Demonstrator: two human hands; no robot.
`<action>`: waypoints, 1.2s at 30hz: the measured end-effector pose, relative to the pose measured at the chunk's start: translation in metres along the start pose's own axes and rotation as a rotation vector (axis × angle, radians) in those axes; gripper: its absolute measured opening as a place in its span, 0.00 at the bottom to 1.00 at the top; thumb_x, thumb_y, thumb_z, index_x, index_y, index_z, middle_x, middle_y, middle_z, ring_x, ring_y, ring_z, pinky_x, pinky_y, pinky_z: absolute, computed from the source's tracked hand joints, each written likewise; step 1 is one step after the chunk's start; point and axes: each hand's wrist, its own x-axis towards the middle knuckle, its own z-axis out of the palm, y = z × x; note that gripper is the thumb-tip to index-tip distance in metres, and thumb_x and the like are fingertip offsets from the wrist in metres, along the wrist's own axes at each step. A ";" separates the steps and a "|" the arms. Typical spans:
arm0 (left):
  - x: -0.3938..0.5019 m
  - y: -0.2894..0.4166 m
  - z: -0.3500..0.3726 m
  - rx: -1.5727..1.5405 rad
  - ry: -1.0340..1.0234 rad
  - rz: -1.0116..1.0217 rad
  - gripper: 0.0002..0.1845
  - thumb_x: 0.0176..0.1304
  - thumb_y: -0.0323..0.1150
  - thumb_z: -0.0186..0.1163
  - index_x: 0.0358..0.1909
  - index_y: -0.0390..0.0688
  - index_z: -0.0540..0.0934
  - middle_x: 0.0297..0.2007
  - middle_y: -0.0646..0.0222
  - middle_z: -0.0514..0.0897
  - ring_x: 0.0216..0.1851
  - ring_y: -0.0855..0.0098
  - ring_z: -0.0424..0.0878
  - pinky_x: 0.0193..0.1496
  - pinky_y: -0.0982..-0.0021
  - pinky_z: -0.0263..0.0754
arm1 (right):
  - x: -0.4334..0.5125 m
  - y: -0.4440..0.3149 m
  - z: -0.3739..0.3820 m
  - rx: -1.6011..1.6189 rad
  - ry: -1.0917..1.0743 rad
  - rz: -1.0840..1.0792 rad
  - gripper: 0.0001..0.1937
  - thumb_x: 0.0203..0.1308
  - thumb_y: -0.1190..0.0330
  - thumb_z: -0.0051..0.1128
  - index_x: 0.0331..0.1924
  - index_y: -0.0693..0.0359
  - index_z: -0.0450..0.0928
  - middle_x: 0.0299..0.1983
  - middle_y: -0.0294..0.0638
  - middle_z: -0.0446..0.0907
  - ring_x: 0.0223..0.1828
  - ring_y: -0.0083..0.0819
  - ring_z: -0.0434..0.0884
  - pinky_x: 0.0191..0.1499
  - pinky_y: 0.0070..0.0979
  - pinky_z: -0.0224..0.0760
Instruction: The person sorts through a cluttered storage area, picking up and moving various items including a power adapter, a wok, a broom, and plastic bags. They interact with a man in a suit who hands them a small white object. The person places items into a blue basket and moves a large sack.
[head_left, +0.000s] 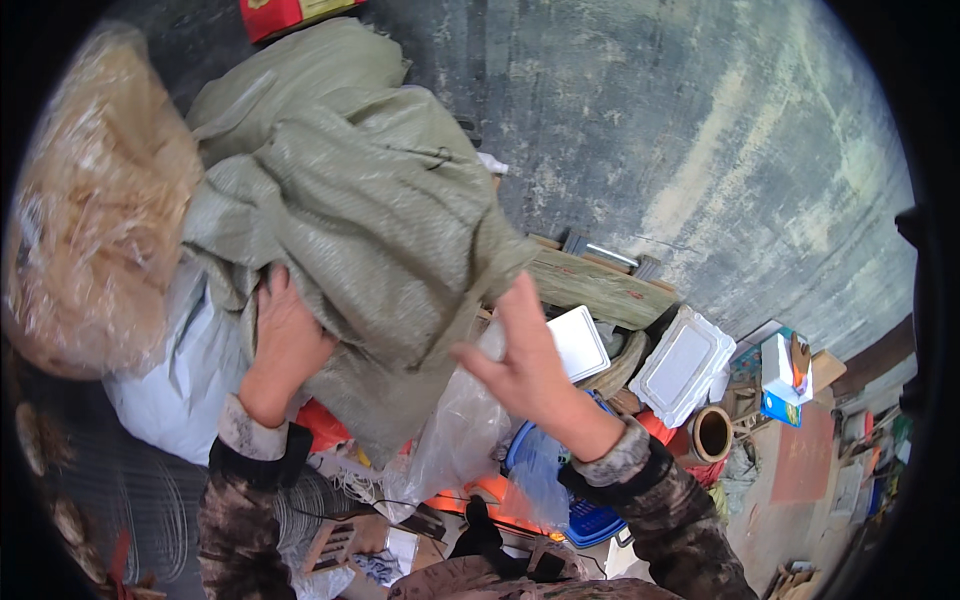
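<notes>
A large olive-grey woven sack (375, 210) lies crumpled before me, its lower edge hanging down between my hands. My left hand (289, 337) is at the sack's lower left, its fingertips partly hidden in the folds; its grip cannot be made out. At the sack's right edge, my right hand (525, 360) has thumb and fingers apart, with a fingertip close to the cloth; whether it touches is unclear. Clear plastic film (457, 427) hangs below the sack, near my right hand. Left of the sack bulges a clear plastic bag with tan contents (105, 210), above a white bag (187, 375).
Wooden boards (600, 285) lean by the grey wall (675, 127). To the right are a white foam lid (684, 366), a brown ceramic jar (710, 435) and a box with a glove (784, 367). Blue baskets (592, 517) and orange items (487, 491) lie low near my feet.
</notes>
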 end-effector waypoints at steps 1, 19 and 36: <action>0.001 -0.006 0.006 0.011 -0.012 -0.001 0.33 0.40 0.34 0.63 0.54 0.41 0.69 0.56 0.57 0.66 0.59 0.49 0.55 0.59 0.49 0.50 | 0.012 -0.002 0.007 -0.020 -0.015 -0.102 0.38 0.35 0.74 0.62 0.58 0.62 0.60 0.65 0.55 0.49 0.64 0.53 0.52 0.62 0.42 0.47; -0.070 -0.007 0.038 -0.299 -0.374 -0.163 0.35 0.45 0.42 0.57 0.58 0.41 0.65 0.58 0.47 0.62 0.63 0.43 0.49 0.64 0.41 0.33 | 0.106 0.018 0.328 -1.473 -0.236 -0.261 0.16 0.60 0.67 0.40 0.50 0.62 0.73 0.55 0.47 0.68 0.53 0.42 0.69 0.55 0.39 0.60; -0.039 0.038 0.057 0.818 -0.314 -0.569 0.29 0.53 0.42 0.57 0.57 0.42 0.66 0.48 0.55 0.71 0.51 0.59 0.69 0.53 0.64 0.61 | 0.043 -0.011 0.077 -0.004 -0.127 -0.353 0.20 0.48 0.68 0.50 0.48 0.63 0.70 0.50 0.49 0.70 0.56 0.39 0.66 0.63 0.39 0.49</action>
